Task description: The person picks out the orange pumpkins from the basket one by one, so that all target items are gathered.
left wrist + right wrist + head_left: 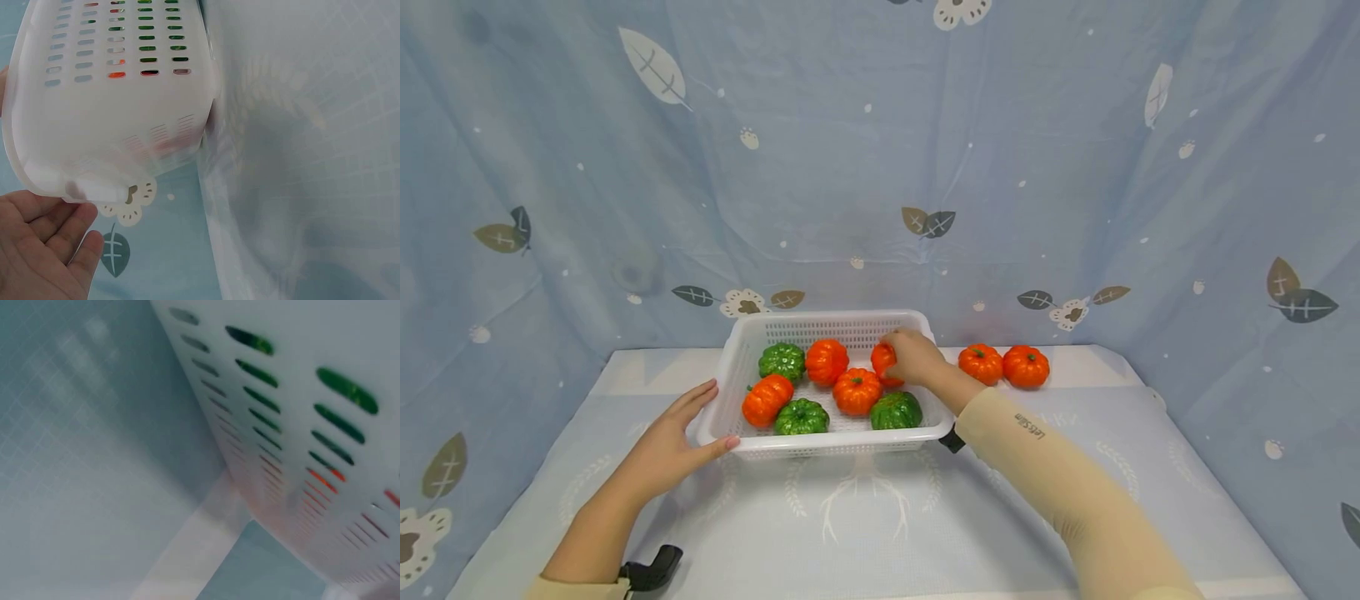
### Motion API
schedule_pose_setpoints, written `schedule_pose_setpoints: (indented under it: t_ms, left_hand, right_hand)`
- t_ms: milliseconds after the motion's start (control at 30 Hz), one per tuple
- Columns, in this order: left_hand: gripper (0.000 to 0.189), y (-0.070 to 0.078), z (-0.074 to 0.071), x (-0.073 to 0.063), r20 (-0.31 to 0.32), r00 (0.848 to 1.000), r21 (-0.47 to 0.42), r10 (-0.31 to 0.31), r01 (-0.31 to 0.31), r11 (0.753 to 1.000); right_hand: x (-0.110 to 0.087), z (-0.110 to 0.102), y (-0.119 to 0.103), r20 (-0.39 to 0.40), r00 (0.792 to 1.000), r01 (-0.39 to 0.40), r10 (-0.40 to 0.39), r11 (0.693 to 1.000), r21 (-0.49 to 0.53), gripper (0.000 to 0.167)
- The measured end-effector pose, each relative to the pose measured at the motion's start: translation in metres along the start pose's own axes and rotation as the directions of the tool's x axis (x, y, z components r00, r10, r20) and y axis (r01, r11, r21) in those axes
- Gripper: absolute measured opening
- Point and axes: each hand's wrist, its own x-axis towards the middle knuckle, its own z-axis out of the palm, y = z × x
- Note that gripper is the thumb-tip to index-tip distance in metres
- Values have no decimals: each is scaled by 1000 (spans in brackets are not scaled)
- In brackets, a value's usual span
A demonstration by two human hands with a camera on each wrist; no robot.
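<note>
A white perforated plastic basket (842, 440) holds several small orange pumpkins and three green ones. In its far right part my right hand (914, 357) curls its fingers round an orange pumpkin (882, 358). Close by lie another orange pumpkin (857, 392) and a green pumpkin (896, 412). My left hand (662, 450) rests against the basket's left end, thumb at the front rim, fingers fairly straight. The left wrist view shows those fingers (53, 234) at the rim. In the right wrist view only the basket's slotted wall (294, 444) appears; the hand is outside that view.
Right of the basket, two orange pumpkins (1003, 366) sit side by side on the table near its back edge. A pale patterned cloth (865, 533) covers the table. Blue curtains (850, 167) enclose the back and sides.
</note>
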Motion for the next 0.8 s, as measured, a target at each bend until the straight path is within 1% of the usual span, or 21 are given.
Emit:
schedule_pose_setpoints:
  t_ms: [133,333,533,633,800]
  left_hand:
    - [98,-1,0,0,-7,1000,-5,1,-1,1000]
    - [98,-2,1,1,-8,1000,-10,4,-4,1000]
    - [98,-1,0,1,-2,1000,-8,2,-2,1000]
    - [98,0,-1,1,-1,1000,-9,4,-4,1000]
    - [98,0,-1,0,-1,1000,-6,5,-5,1000]
  right_hand:
    - [-1,0,1,-12,1000,19,-19,1000,10,60]
    - [-2,-2,5,1,999,49,-49,998,42,58]
    - [-8,-7,9,-6,998,65,-65,987,147,58]
    - [-15,-14,8,-26,997,81,-77,978,192,60]
    - [-24,-27,9,-61,994,105,-91,955,279,64]
